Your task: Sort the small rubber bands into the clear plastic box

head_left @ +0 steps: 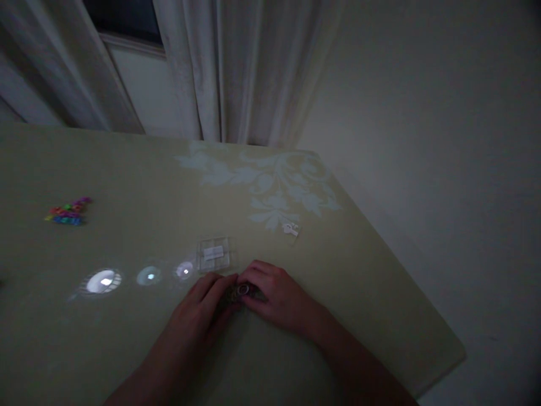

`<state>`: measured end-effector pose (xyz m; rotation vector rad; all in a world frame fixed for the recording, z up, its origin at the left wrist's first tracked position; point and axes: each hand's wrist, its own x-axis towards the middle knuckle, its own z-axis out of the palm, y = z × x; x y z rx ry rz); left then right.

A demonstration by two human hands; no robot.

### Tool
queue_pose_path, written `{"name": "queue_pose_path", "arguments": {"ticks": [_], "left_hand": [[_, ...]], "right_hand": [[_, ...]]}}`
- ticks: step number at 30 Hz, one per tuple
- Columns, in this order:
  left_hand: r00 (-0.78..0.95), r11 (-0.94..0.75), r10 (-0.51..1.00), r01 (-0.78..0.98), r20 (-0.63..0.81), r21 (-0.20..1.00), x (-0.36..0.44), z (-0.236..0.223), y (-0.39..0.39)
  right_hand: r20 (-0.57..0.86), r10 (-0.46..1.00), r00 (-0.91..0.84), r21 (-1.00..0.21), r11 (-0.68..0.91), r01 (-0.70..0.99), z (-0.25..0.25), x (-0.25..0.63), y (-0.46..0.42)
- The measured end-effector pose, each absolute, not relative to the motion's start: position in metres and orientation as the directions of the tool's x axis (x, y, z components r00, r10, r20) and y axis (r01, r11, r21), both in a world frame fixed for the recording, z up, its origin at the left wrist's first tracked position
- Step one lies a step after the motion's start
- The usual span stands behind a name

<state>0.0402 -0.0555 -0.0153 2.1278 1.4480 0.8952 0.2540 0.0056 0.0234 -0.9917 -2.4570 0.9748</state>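
Note:
My left hand [207, 307] and my right hand [273, 293] rest together on the pale yellow-green table [147, 186], fingertips meeting. Between them they pinch a small cluster of tiny things with a pale ring shape [242, 290]; the dim light hides what it is. Both hands have their fingers curled and pressed together. A small clear plastic box [214, 254] with a white label lies flat just beyond the fingertips.
A little heap of bright multicoloured pieces [67, 211] lies at the far left. A small white object [291, 229] sits on the table's floral pattern. Lamp reflections [103, 281] shine on the tabletop. Curtains [236, 67] hang behind; the table's right edge [422, 293] runs diagonally.

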Motion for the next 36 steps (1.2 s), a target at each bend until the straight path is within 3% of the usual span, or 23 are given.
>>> {"name": "queue_pose_path", "arguments": {"ticks": [8,16,25,36], "left_hand": [[0.277,-0.386,0.922,0.688,0.270,0.615,0.037,-0.015,-0.058],[0.316,-0.392,0.919,0.690,0.235,0.608,0.030,-0.015,-0.059],[0.264,-0.386,0.922,0.684,0.284,0.619,0.036,-0.019,-0.058],[0.239,-0.377,0.925,0.675,0.296,0.634,0.036,-0.013,-0.054]], "right_hand": [[0.075,0.757,-0.649,-0.752,0.470,0.461,0.026,0.255,0.006],[0.013,0.753,-0.658,-0.825,0.380,0.418,0.036,0.268,0.012],[-0.078,0.667,-0.741,-0.764,0.438,0.474,0.032,0.266,0.008],[-0.046,0.664,-0.746,-0.702,0.510,0.497,0.033,0.255,0.000]]}}
